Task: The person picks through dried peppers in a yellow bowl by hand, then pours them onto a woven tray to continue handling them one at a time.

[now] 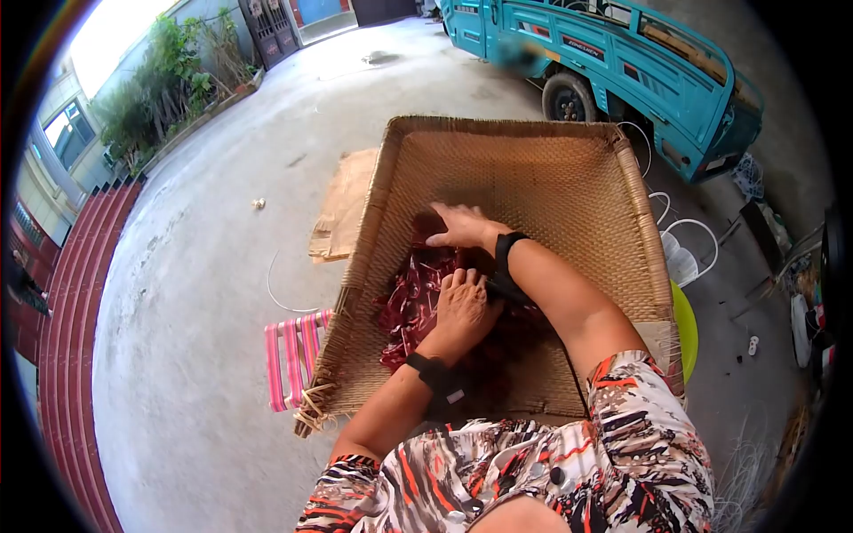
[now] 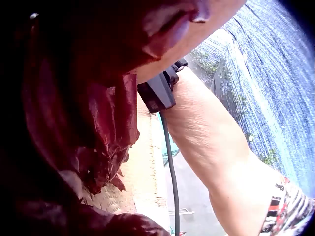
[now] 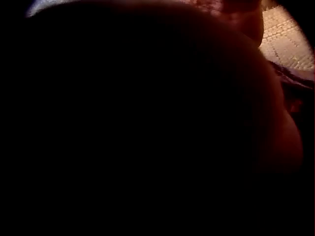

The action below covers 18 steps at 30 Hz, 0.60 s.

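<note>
Both hands working in a pile of dried red chillies (image 1: 410, 298) inside a woven tray (image 1: 569, 178).
Left hand (image 1: 462, 306) is lying palm-down on the pile, fingers relaxed, gripping nothing visible; right hand (image 1: 462, 226) is reaching just beyond it, fingers flat and spread on the pile's far edge; chillies are sitting directly under both hands; right wrist view is too dark to tell more; a striped stool (image 1: 295, 355) is standing left of the left hand, cardboard (image 1: 342, 209) lying beyond it.

bare woven tray floor (image 1: 542, 169) beyond the dried chillies (image 1: 404, 306), raised rim (all 4 sides) hemming it
</note>
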### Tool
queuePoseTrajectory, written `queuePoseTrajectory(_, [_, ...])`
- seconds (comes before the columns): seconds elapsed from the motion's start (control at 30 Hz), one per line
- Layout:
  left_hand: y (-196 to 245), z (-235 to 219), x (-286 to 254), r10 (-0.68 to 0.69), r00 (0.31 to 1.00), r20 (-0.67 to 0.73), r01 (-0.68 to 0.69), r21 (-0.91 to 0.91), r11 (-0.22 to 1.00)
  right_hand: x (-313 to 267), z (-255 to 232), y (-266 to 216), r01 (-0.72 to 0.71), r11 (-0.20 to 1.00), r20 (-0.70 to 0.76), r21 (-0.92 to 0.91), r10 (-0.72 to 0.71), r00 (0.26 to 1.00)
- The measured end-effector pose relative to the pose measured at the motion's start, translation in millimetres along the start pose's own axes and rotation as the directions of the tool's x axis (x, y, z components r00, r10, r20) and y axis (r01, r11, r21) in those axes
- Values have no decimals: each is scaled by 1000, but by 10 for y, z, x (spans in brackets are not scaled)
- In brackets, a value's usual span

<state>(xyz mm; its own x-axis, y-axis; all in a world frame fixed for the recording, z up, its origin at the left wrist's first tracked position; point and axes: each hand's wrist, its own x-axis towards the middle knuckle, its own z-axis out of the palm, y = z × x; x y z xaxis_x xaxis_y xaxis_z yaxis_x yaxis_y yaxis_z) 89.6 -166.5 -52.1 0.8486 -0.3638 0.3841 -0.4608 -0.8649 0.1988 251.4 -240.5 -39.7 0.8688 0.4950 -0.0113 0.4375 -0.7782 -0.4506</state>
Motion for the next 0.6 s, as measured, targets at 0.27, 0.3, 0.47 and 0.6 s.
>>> queuePoseTrajectory(0.27, [24, -15, -16, 27, 1000, 6, -28, 24, 999, -157, -75, 32, -9, 1000, 185, 14, 6, 983])
queuePoseTrajectory(0.3, [20, -18, -5, 28, 1000, 12, -28, 29, 999, -149, -45, 111, 5, 996, 199, 88, -22, 980])
queuePoseTrajectory(0.47, [35, -66, -5, 28, 999, 31, -28, 15, 999, -216, -347, 167, 53, 928, 323, 368, -181, 929])
queuePoseTrajectory(0.6, [42, -54, -3, 31, 999, 26, -31, 7, 999, -392, -644, 86, -102, 702, 365, 705, -235, 901])
